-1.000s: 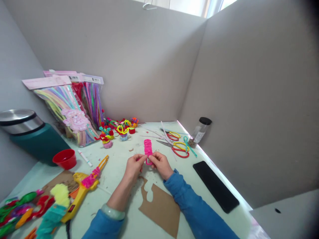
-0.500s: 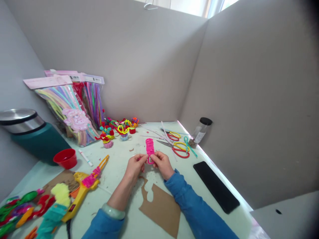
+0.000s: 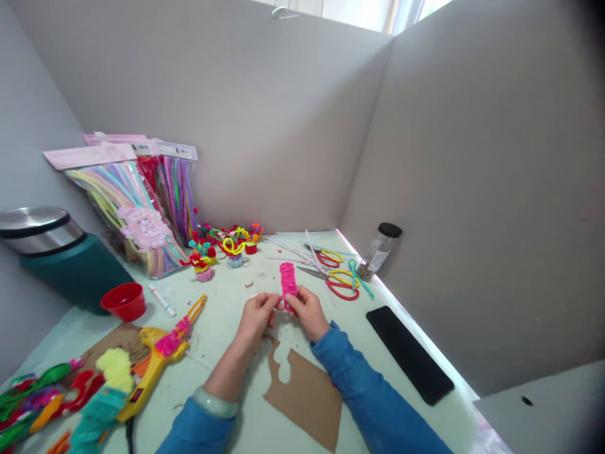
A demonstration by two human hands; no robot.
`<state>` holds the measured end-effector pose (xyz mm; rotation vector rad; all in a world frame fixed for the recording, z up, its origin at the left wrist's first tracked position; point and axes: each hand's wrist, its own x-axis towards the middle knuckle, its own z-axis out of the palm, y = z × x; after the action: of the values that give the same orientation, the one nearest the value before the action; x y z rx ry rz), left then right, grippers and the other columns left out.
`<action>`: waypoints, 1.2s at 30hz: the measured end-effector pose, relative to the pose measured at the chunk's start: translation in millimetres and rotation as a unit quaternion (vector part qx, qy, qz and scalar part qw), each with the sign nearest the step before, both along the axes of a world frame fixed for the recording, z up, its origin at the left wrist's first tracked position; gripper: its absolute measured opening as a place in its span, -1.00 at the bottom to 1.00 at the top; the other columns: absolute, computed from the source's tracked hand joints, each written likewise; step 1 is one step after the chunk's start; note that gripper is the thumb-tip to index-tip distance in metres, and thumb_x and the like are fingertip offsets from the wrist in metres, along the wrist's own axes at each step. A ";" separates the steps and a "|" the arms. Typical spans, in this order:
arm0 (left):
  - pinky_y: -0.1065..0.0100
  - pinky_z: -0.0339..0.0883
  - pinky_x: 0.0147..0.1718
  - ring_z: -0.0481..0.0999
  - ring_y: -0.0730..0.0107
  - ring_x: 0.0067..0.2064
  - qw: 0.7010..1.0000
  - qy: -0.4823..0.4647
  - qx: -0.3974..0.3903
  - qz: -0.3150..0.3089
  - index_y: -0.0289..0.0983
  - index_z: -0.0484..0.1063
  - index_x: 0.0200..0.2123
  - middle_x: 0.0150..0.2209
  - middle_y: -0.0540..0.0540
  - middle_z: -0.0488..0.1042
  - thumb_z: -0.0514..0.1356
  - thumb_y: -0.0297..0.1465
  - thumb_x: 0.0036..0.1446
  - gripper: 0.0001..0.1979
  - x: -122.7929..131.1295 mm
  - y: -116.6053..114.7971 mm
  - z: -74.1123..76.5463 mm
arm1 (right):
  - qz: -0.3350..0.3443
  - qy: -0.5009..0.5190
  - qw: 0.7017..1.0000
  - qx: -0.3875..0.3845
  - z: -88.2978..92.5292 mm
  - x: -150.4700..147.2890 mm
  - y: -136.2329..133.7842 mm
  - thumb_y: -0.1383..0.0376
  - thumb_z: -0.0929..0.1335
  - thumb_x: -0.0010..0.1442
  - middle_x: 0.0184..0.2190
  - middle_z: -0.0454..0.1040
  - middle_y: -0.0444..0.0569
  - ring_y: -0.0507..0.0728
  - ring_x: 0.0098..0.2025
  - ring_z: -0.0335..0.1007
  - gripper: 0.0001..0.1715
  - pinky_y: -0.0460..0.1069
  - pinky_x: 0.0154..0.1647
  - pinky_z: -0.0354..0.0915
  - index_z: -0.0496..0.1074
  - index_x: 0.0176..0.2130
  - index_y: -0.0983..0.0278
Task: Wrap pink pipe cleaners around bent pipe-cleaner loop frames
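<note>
A pink pipe-cleaner strip (image 3: 288,279), wound in close rows, stands up between my two hands over the middle of the table. My right hand (image 3: 307,310) pinches its lower part between thumb and fingers. On the left side, my left hand (image 3: 259,313) has thumb and fingertips closed at the strip's lower end, on what looks like a pink pipe-cleaner end. The fingers cover the bottom of the strip. Just below my hands lies a cut piece of brown cardboard (image 3: 307,397), with a notch in its upper edge.
At left are a yellow hot glue gun (image 3: 150,378), a red cup (image 3: 124,301), a teal bottle (image 3: 70,271) and bags of pipe cleaners (image 3: 130,208). Scissors (image 3: 343,287), a clear jar (image 3: 379,252) and a black phone (image 3: 409,354) lie to the right. Small pipe-cleaner figures (image 3: 234,249) sit behind.
The pink strip has shifted slightly right and tilted a little. The loop at its lower end is less visible between my fingers. My hands have barely moved.
</note>
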<state>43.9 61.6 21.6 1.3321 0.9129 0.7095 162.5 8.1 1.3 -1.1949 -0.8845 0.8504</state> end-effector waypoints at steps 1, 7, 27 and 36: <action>0.52 -0.02 -0.74 0.09 0.60 -0.75 1.000 -0.003 0.002 0.001 -0.33 0.38 -0.54 -0.79 0.09 0.20 0.17 -0.16 -0.07 -0.68 0.0 0.7 -0.4 | 0.000 -0.002 1.000 -0.003 -1.0 0.1 0.3 0.16 0.34 0.04 -0.61 0.33 -0.20 -0.07 -0.65 0.11 -0.74 -0.15 -0.64 0.03 0.30 -0.44 0.31; 0.49 0.00 -0.74 0.13 0.61 -0.74 0.999 0.020 0.043 0.004 -0.33 0.39 -0.53 -0.59 0.00 0.40 0.16 -0.16 -0.08 -0.69 -0.6 1.2 -0.2 | -0.020 -0.062 0.998 -0.012 -9.3 -0.7 1.5 0.16 0.31 0.06 -0.68 0.22 -0.24 -0.06 -0.65 0.08 -0.75 -0.15 -0.64 0.03 0.30 -0.47 0.30; 0.52 0.06 -0.70 0.21 0.59 -0.71 0.998 -0.041 0.029 -0.032 -0.30 0.30 -0.45 -0.70 0.07 0.31 0.21 -0.14 -0.09 -0.67 2.6 -5.2 2.9 | 0.050 0.083 0.995 0.001 -0.7 0.4 -0.7 0.13 0.34 0.04 -0.68 0.25 -0.24 -0.09 -0.69 0.08 -0.71 -0.16 -0.68 0.01 0.31 -0.48 0.31; 0.53 0.03 -0.75 0.19 0.58 -0.75 0.998 -0.046 0.036 0.012 -0.25 0.19 -0.48 -0.74 0.13 0.26 0.22 -0.11 -0.12 -0.64 6.1 -3.3 -8.4 | 0.076 0.046 0.996 -0.016 -4.7 -3.3 0.4 0.14 0.32 0.05 -0.70 0.25 -0.25 -0.08 -0.70 0.09 -0.75 -0.17 -0.69 0.02 0.32 -0.41 0.31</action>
<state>50.1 58.3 13.2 1.3417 0.8373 0.8217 159.2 8.6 -3.4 -1.1168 -0.8967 1.0373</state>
